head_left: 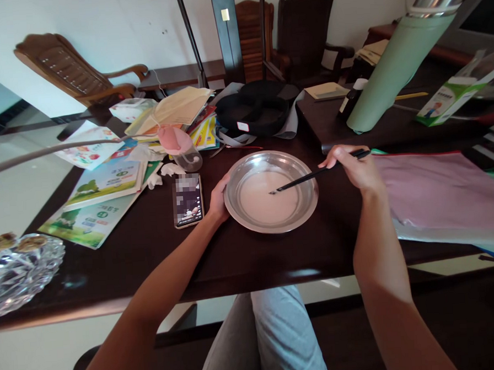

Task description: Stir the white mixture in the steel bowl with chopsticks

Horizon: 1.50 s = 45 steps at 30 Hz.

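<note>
A shallow round metal bowl (310, 204) stands on the dark table and holds a pale, milky pinkish liquid (264, 198). My left hand (220, 198) grips the bowl's left rim, its fingers mostly hidden behind the metal. Black chopsticks (308, 176) slant down from my right hand (351, 165), which is closed around their upper part. Their tips dip into the liquid near the middle of the bowl. Left of the bowl, close to my left wrist, lies a phone (189, 200) with its screen lit.
Books (94, 198), crumpled tissue and a pink-lidded cup (183, 149) crowd the left. Behind the bowl sits a black bag (253, 110). A tall green flask (398, 72) stands at back right, near a pink folder (441, 188). A glass dish (23, 274) is at far left.
</note>
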### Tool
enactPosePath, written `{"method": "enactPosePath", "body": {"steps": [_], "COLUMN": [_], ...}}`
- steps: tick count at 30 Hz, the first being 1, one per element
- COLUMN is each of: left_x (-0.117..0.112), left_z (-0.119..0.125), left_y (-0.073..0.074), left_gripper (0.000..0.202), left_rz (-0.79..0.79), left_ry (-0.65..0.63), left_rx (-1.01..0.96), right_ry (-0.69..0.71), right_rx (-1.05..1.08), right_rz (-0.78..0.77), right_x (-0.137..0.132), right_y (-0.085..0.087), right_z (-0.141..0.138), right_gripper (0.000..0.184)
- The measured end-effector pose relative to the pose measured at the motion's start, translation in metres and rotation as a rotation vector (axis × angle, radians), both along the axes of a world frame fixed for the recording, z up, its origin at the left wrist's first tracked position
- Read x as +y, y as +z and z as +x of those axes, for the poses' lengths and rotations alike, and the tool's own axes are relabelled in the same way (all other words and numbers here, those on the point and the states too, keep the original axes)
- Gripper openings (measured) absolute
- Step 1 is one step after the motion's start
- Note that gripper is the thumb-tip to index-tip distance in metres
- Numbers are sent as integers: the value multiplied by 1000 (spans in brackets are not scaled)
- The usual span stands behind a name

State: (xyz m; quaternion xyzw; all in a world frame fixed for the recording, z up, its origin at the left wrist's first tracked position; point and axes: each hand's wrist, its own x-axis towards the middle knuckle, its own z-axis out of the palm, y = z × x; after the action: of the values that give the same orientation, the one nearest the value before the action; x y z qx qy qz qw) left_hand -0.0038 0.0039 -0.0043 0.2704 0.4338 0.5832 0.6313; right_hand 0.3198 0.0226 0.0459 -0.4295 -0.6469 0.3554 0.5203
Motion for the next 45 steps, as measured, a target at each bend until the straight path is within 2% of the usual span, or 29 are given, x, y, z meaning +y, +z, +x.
{"method": "enactPosePath", "body": {"steps": [3, 7, 10, 14, 17, 19, 21, 24, 28, 31, 35, 37, 41, 43, 45], "left_x": [0, 0, 0, 1, 2, 2, 2, 3, 3, 2, 2, 2, 2, 2, 2], "left_z": [-1, -1, -1, -1, -2, -3, -4, -4, -3, -3, -3, -2, -2, -2, -2], "left_y": [-1, -1, -1, -3, -5, -7, -8, -8, -7, -6, -6, -5, -5, -5, -5], "left_gripper": [25, 29, 31, 30, 26, 23, 22, 21, 21, 22, 26, 29, 27, 25, 25], "left_rz": [-7, -27, -14, -10, -5, 5, 6, 7, 33, 5, -2, 3, 12, 15, 13], "left_ry": [-7, -6, -5, 3, 2, -2, -6, -10, -16, -16, -8, -10, -7, -7, -8], "left_rx": [-9, -13, -9, -28, -34, -41, -39, -32, -38, -37, -18, -9, -4, -11, -21], "right_ry": [66, 200, 106, -65, 32, 135, 181, 83, -84, -3, 138, 98, -67, -42, 54], "right_rx": [12, -48, -61, 18, 22, -15, -47, -55, 1, 8, -67, -74, 0, 27, 13], "right_rz": [-28, -47, -16, 5, -45, -73, -66, -23, 14, -22, -46, -24, 10, -15, -59], "right_x": [-1, -3, -1, 1, 0, -1, -2, 0, 2, 1, -1, 0, 2, 1, 0], "right_y": [0, 1, 2, 0, -1, -1, 1, 2, 1, -1, 2, 2, 0, -2, -2], "right_z": [0, -16, -17, -1, -1, -10, -18, -19, -4, -3, -17, -18, -4, 0, -3], "right_gripper": [51, 46, 44, 48, 49, 47, 45, 46, 49, 48, 46, 46, 46, 48, 47]}}
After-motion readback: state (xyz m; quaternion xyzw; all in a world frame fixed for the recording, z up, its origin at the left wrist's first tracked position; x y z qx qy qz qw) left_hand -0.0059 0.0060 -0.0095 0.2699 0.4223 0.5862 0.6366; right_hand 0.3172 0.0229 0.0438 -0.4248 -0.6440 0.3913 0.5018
